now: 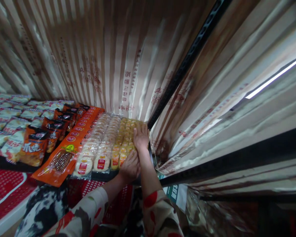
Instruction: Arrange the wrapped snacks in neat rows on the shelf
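Observation:
Rows of small yellow-wrapped snack packs (124,134) lie at the right end of a dark shelf. My right hand (141,136) rests on the rightmost row, fingers stretched out and pointing away from me. Nearer to me, my left hand (130,167) lies on the front packs beside my right wrist, its fingers extended and touching the wrappers. Left of the yellow packs are two rows of clear-wrapped white rice crackers (101,163) with red labels. What lies under both palms is hidden.
A long orange snack bag (64,154) lies beside the crackers. Farther left are orange-black bags (34,146) and white bags (13,144). Red plastic baskets (7,191) stand below. A slanting black post (185,65) and pleated printed sheeting (113,49) close off the back and right.

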Motion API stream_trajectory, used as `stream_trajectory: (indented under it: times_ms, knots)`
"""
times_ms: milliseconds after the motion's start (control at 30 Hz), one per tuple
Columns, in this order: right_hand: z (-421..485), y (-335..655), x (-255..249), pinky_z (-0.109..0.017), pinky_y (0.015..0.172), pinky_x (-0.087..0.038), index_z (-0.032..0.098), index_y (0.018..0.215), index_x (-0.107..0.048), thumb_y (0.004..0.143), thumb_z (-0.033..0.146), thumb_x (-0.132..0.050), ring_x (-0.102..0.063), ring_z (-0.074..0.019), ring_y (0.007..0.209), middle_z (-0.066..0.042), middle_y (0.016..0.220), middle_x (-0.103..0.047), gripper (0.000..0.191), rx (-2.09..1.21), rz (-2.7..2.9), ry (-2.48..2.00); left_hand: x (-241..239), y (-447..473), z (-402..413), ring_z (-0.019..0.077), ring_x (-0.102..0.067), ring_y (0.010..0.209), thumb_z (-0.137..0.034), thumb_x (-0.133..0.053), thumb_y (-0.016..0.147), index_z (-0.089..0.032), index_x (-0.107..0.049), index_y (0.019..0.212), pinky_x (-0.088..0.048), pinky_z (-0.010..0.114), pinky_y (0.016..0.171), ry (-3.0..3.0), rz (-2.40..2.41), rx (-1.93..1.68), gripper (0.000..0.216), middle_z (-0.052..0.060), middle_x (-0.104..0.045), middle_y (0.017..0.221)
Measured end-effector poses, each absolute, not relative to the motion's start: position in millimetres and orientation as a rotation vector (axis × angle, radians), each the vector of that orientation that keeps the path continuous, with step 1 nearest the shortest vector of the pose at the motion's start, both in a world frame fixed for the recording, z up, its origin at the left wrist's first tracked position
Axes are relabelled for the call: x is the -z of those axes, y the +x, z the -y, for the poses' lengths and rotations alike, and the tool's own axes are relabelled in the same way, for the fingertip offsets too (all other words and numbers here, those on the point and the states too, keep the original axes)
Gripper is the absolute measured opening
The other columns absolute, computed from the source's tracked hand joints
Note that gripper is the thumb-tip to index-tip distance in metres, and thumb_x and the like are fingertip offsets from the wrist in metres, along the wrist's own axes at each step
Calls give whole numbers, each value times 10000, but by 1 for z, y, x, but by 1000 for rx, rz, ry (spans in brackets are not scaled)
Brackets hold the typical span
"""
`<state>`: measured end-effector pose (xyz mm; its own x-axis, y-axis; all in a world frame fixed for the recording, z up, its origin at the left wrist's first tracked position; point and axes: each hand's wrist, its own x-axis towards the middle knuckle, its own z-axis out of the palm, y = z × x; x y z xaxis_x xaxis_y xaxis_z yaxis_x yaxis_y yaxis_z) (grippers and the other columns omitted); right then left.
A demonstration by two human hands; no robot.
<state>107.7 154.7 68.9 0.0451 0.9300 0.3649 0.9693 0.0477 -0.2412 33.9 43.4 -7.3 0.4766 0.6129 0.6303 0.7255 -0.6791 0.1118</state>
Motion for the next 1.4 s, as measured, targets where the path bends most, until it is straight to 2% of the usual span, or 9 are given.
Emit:
stream_trajectory:
  times_ms: [133, 267, 433, 600, 767, 900, 1033, 1200, 1400]
  knots:
    - [-143, 135, -63, -483, 1083, -258, 146, 1386, -422, 970, 381, -193, -278, -287, 1376, -154, 1457, -380, 530, 81, 1721, -1995, 4, 34, -45, 243, -308, 1369, -264, -385, 909, -124, -517, 1278, -195, 478, 1163, -2560, 1152, 866, 417, 102, -501, 1372]
    - [-139, 150, -47, -431, 1059, -334, 133, 1360, -446, 966, 404, -151, -378, -248, 1326, -157, 1427, -420, 562, -101, 1709, -1916, 4, 35, -46, 224, -267, 1388, -254, -393, 907, -136, -499, 1300, -171, 442, 1170, -2540, 1167, 850, 424, 75, -467, 1406]
    - [-147, 149, -25, -393, 1125, -262, 47, 1367, -414, 949, 462, -92, -290, -218, 1379, -166, 1436, -404, 671, -249, 1664, -1693, 6, 35, -46, 231, -294, 1376, -265, -412, 899, -137, -530, 1268, -178, 439, 1167, -2538, 1171, 845, 408, 82, -481, 1393]
    - [-151, 149, -20, -406, 1142, -234, 46, 1365, -414, 927, 531, -92, -284, -204, 1382, -154, 1439, -404, 729, -373, 1592, -1618, 5, 34, -46, 238, -294, 1376, -258, -389, 909, -134, -529, 1266, -172, 455, 1162, -2542, 1169, 790, 403, 87, -460, 1410]
    - [-138, 154, -28, -405, 1159, -171, 89, 1396, -384, 917, 557, -66, -201, -195, 1412, -117, 1476, -357, 742, -405, 1511, -1604, 1, 33, -45, 247, -282, 1380, -282, -389, 912, -136, -526, 1272, -154, 456, 1160, -2552, 1152, 747, 412, 82, -457, 1412]
    - [-118, 158, -28, -396, 1157, -158, 61, 1403, -365, 918, 558, -97, -252, -202, 1394, -148, 1470, -358, 745, -432, 1391, -1625, 0, 31, -44, 245, -233, 1399, -295, -381, 913, -125, -467, 1327, -135, 450, 1162, -2561, 1153, 697, 456, 89, -381, 1463]
    - [-100, 158, -19, -391, 1163, -137, 74, 1420, -339, 910, 575, -128, -228, -196, 1405, -132, 1496, -310, 746, -543, 1343, -1619, 1, 30, -44, 238, -206, 1408, -305, -367, 920, -116, -437, 1349, -110, 447, 1166, -2561, 1148, 643, 474, 105, -313, 1496]
    - [-91, 154, -1, -361, 1159, -171, 114, 1412, -364, 918, 556, -140, -272, -164, 1386, -111, 1480, -349, 699, -587, 1311, -1539, 1, 29, -43, 222, -225, 1403, -289, -346, 931, -114, -429, 1353, -105, 439, 1165, -2543, 1128, 642, 464, 122, -337, 1481]
    - [-93, 153, 8, -344, 1159, -176, 112, 1409, -362, 927, 529, -49, -282, -137, 1379, -109, 1456, -390, 710, -549, 1342, -1552, 2, 31, -43, 209, -240, 1398, -258, -321, 946, -94, -418, 1356, -168, 417, 1156, -2506, 1143, 682, 452, 115, -369, 1465]
